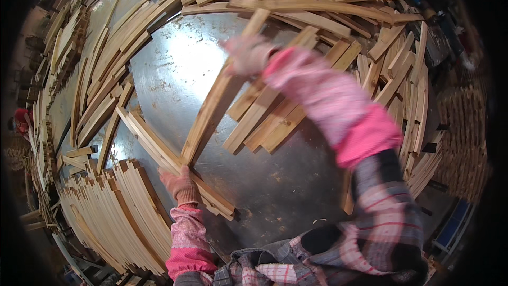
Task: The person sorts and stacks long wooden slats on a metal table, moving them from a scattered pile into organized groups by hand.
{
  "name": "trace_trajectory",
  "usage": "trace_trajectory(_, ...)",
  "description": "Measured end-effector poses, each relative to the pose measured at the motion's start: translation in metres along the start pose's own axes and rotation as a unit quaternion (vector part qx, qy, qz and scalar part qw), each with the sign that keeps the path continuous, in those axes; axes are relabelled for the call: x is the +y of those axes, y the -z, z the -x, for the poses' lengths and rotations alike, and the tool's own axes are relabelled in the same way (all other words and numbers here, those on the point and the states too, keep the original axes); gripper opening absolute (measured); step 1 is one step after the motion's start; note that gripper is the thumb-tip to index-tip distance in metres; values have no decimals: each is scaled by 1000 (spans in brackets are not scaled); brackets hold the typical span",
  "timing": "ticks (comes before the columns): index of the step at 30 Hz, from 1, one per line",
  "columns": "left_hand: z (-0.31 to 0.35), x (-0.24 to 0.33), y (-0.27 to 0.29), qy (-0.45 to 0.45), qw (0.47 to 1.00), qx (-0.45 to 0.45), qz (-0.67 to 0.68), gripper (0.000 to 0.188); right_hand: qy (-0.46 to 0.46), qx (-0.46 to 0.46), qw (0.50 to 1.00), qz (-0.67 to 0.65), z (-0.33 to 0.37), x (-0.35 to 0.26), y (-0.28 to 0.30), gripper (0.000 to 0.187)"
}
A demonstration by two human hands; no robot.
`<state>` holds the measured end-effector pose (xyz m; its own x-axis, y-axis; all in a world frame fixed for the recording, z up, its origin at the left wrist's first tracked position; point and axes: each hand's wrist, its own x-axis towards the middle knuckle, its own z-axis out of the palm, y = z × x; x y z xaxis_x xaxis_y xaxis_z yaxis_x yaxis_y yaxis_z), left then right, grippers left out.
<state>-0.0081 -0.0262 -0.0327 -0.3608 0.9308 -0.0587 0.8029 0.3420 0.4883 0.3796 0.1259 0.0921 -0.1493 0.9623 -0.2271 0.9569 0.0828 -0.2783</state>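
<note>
A long wooden strip (209,108) slants across the metal tabletop (174,63), its near end meeting the fingers of my left hand (180,184). That gloved hand is closed about this end, beside a pair of strips (153,140) lying at an angle beneath; the fingertips are partly hidden. Over the far part of the same strip passes my right hand (250,57), also gloved and blurred by motion. Its fingers look spread apart, with the thumb side close to the wood. Several shorter boards (270,119) lie side by side under my right forearm.
Long strips are heaped along the far edge (296,5) and the left side (114,69). A neat row of strips (114,212) stands at the near left. More pieces (397,69) pile up on the right, with a stack (463,143) beyond. Someone in red (22,121) is far left.
</note>
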Motion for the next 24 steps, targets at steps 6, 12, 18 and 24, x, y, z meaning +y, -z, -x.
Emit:
trace_trajectory(6, -6, -3, 0, 21, 998, 4, 55, 91, -102, -91, 990, 19, -20, -91, -91, 70)
trace_trajectory(12, -7, -11, -5, -39, 999, 27, 24, 89, -152, -104, 982, -33, 55, -90, -106, 63)
trace_trajectory(18, -4, -4, 1, -21, 998, -15, 56, 74, -414, 52, 904, -98, 108, -108, -157, 75)
trace_trajectory(24, 44, -13, 37, -77, 992, -97, -12, 87, -355, 58, 871, -335, 157, -156, -165, 77)
